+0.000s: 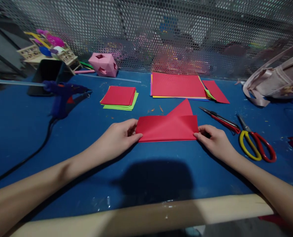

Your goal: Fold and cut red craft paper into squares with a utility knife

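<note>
A folded red paper sheet (167,130) lies on the blue table (87,174), its fold along the near edge and a pointed corner rising past its far edge. My left hand (121,135) pinches the paper's left end between thumb and fingers. At the right end, my right hand (214,138) pinches the near corner, its other fingers curled. Beyond the paper are a stack of red and green squares (119,96) and larger coloured sheets (177,85). Right of my right hand lie a red cutter (221,120) and red-and-yellow scissors (256,141).
A blue glue gun (61,95) with its black cord stands at the left by a black container (49,74). A pink paper shape (103,65) sits near the perforated metal panel (136,36). A pale bag (279,79) rests at the back right, beside a red strip (215,92).
</note>
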The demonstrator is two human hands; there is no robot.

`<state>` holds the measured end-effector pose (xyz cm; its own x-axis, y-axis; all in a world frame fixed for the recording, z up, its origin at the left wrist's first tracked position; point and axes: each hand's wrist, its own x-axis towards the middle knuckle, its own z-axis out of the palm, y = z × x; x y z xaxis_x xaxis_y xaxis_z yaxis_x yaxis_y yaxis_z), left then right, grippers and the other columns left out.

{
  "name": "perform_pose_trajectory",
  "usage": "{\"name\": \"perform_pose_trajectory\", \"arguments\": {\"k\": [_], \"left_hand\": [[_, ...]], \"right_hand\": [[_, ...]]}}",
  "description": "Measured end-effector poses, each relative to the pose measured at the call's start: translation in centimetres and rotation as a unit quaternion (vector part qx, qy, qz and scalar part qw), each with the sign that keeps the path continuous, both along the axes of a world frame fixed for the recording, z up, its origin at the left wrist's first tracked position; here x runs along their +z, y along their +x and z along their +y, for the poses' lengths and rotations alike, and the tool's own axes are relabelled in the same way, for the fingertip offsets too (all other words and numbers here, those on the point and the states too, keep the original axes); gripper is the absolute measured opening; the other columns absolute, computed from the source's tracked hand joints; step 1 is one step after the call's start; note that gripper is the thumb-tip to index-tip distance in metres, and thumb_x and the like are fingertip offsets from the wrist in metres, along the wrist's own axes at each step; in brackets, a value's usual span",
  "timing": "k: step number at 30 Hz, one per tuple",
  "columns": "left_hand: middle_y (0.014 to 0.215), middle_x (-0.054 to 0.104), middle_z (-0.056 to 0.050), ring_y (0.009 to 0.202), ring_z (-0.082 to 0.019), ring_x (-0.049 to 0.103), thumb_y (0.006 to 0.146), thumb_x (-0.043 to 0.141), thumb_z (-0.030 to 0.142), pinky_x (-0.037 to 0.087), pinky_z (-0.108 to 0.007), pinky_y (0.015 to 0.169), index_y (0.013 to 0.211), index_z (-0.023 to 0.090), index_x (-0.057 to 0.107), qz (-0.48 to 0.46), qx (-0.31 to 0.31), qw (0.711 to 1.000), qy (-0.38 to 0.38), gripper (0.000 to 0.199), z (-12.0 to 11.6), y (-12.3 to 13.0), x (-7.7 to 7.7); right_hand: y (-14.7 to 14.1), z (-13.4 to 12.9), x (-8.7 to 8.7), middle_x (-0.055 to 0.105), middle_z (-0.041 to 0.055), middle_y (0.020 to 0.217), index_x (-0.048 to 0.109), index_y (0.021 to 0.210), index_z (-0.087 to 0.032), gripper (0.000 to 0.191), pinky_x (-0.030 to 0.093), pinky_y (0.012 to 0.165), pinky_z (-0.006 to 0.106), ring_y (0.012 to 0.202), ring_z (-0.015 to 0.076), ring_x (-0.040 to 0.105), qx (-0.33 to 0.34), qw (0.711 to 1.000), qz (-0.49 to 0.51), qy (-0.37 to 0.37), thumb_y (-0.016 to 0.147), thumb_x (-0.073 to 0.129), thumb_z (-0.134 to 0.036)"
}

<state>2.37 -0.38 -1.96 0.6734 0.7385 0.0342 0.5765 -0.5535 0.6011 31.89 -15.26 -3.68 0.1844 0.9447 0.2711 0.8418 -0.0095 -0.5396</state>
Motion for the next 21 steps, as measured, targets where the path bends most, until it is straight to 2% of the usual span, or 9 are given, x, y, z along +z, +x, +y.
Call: {"name": "perform_pose_trajectory", "arguments": {"k": [5,9,16,21], "left_hand": [[0.068,0.057,0.001,0.06,-0.015,0.05,0.082,0.05,0.042,0.036,-0.026,0.057,0.081,0.02,0.051,0.007,-0.009,1.0,0.012,0.022,-0.1,-0.1,-0.2],[0.077,0.063,-0.002,0.066,-0.017,0.056,0.083,0.049,0.038,0.04,-0.028,0.061,0.1,0.018,0.058,-0.001,-0.02,1.0,0.004,0.028,-0.3,0.0,0.0],[0.088,0.068,-0.006,0.074,-0.02,0.062,0.083,0.047,0.033,0.045,-0.03,0.066,0.119,0.014,0.056,-0.001,-0.026,1.0,0.015,0.042,-0.9,0.3,0.3],[0.095,0.068,-0.008,0.083,-0.021,0.064,0.085,0.046,0.03,0.048,-0.031,0.07,0.126,0.013,0.052,0.006,-0.036,0.999,0.036,0.045,-1.0,0.3,0.0]], "right_hand": [[0.1,0.0,-0.4,0.069,0.005,0.077,0.064,0.087,-0.021,0.015,0.048,0.064,0.032,0.072,0.0204,0.063,0.008,1.0,-0.025,0.017,0.088,0.059,-0.035],[0.2,-0.1,-0.4,0.069,0.0052,0.076,0.065,0.088,-0.02,0.016,0.047,0.064,0.032,0.071,0.0205,0.063,0.015,0.999,-0.036,0.021,0.088,0.059,-0.034],[0.2,-0.1,-0.3,0.068,0.0052,0.075,0.064,0.088,-0.02,0.016,0.048,0.063,0.032,0.07,0.0207,0.063,0.025,0.998,-0.057,0.027,0.089,0.058,-0.035],[0.2,-0.1,-0.2,0.069,0.0057,0.077,0.064,0.089,-0.021,0.017,0.049,0.063,0.034,0.07,0.0215,0.064,0.028,0.997,-0.068,0.031,0.089,0.057,-0.036]]}}
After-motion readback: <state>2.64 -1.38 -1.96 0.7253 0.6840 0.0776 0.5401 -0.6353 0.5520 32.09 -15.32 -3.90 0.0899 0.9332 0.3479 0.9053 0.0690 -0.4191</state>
